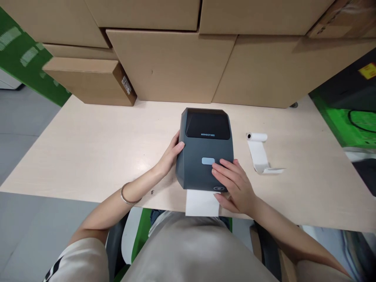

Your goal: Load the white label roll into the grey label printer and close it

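Observation:
A dark grey label printer [195, 166] with a black window and a light blue button stands on the table. White paper [202, 203] sticks out of its near side, past the table's edge. My left hand [170, 154] grips the printer's left side, thumb on top, the other fingers partly hidden behind the side. My right hand [235, 186] rests on the printer's near right part, fingers spread, fingertips beside the button and thumb by the paper. To the right lies a small white paper roll [258, 137], partly unrolled toward me.
Large cardboard boxes [173, 66] are stacked along the table's far edge. A smaller flat box [85, 80] stands at the far left of the pale wooden table [117, 145]. Beyond the right edge are a black object and a cable on a green surface.

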`<move>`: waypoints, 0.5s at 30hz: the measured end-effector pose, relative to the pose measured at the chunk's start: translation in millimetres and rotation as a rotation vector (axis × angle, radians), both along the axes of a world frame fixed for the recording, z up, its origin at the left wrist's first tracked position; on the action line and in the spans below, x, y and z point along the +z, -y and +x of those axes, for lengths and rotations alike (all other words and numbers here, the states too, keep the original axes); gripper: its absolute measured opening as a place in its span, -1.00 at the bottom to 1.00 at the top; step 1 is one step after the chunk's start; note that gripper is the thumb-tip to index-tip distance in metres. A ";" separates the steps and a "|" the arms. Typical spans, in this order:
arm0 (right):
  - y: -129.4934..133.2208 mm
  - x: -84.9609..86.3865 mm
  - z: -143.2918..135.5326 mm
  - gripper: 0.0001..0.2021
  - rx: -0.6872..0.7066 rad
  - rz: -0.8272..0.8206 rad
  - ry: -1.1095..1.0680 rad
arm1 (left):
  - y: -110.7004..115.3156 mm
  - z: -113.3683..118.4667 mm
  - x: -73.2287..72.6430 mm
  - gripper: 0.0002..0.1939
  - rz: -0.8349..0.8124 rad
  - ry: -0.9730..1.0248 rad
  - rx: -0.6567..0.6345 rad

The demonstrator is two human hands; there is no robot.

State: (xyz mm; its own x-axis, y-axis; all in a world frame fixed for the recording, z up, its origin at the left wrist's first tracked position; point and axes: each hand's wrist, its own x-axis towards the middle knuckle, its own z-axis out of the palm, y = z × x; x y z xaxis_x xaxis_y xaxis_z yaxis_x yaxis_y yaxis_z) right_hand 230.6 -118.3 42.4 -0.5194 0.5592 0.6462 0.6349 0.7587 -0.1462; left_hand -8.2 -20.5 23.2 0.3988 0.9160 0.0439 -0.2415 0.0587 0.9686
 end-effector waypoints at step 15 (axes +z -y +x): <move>1.2 -6.0 -3.4 -0.53 -0.065 0.096 0.061 | 4.8 8.6 -1.2 -0.30 0.015 0.030 0.060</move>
State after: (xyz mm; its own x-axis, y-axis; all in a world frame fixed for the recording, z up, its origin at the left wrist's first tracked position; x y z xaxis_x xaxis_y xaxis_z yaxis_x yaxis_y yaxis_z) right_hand 227.2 -119.5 36.4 -0.5243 0.5299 0.6666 0.6883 0.7246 -0.0346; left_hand 0.4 -25.3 22.0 0.3414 0.9374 0.0692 -0.2732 0.0286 0.9615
